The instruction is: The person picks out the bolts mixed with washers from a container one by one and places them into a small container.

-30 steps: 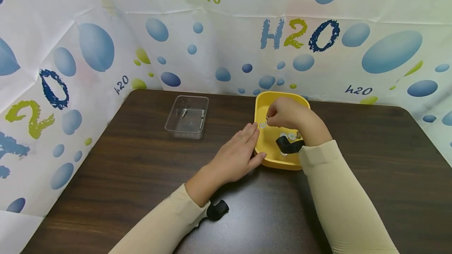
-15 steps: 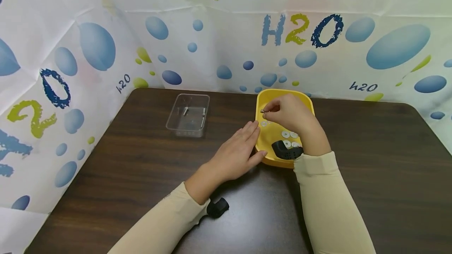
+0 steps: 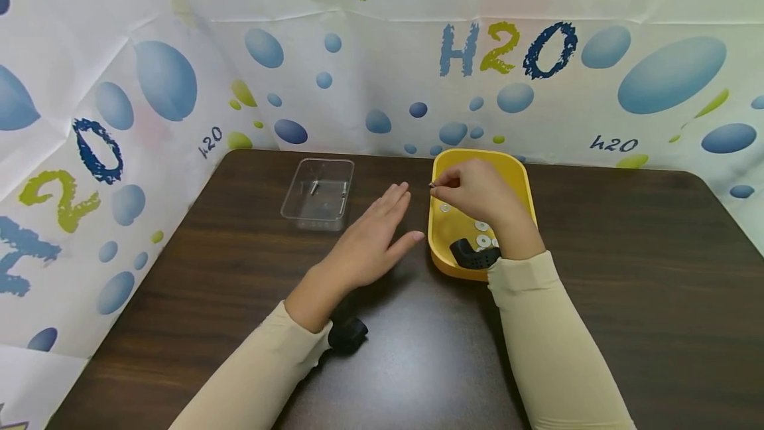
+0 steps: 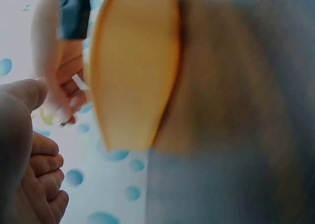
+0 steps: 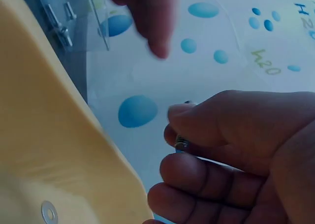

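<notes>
My right hand [image 3: 474,194] is over the left rim of the yellow tray [image 3: 438,254], pinching a small screw [image 5: 181,143] between thumb and fingertips. Threads show below the thumb in the right wrist view; the rest of the screw is mostly covered by the fingers. Flat silver washers [image 3: 483,241] lie on the tray's floor under that hand. To the left of the tray, my left hand [image 3: 370,241] is held with straight fingers and the thumb spread, and nothing is in it. A clear plastic box [image 3: 318,225] with a few metal screws [image 3: 343,199] stands beyond its fingertips.
The dark wooden table [image 3: 197,271] ends at a printed white sheet [image 3: 358,85] hung along its back and left side. Black wrist bands [image 3: 349,336] sit at both cuffs.
My left hand has let go of the tray's left side and moved left. The right hand, pinching the screw, has travelled left from inside the tray to its rim.
</notes>
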Demonstrator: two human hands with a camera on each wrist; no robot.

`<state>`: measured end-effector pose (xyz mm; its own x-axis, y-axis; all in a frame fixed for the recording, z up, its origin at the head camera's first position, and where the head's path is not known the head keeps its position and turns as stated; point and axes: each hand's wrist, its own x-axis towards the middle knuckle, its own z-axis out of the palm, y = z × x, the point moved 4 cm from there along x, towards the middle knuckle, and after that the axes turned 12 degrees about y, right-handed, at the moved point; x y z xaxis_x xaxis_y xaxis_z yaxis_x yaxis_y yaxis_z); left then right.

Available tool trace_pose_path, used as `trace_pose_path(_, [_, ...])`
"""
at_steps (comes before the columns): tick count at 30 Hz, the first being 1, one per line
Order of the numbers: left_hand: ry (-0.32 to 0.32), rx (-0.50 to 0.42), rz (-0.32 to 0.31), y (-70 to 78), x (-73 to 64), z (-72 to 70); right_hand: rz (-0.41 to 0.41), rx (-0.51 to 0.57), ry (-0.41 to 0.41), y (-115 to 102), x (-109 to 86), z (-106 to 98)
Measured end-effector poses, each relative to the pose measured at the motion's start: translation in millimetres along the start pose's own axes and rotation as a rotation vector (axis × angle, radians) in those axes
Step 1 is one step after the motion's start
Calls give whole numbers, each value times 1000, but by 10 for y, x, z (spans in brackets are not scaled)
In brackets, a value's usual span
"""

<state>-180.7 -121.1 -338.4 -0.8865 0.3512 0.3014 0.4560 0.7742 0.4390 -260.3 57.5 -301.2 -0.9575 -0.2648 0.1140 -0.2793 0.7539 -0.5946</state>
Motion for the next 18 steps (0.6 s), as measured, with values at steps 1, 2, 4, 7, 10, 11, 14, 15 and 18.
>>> trace_pose_path(1, [10,0,-15,-33,-7,-50,-4,6,-1,-10,1,6])
trace_pose_path(2, [20,1,-29,-69,-19,-98,-7,11,1,-21,2,12])
trace_pose_path(4, [39,7,-53,-148,-45,-183,-13,23,7,-41,7,31])
trace_pose_path(7, [66,21,-83,-274,-99,-294,-20,50,14,-56,21,67])
trace_pose_path(10, [92,35,-109,-395,-165,-391,-20,76,19,-64,33,83])
trace_pose_path(11, [100,39,-115,-433,-188,-422,-18,81,20,-60,35,81])
trace_pose_path(14, [109,48,-152,-537,-254,-507,-13,96,28,-36,45,57])
trace_pose_path(15, [108,50,-168,-568,-273,-533,-9,102,31,-21,48,46])
trace_pose_path(18, [101,60,-212,-664,-323,-604,-8,114,43,31,66,17])
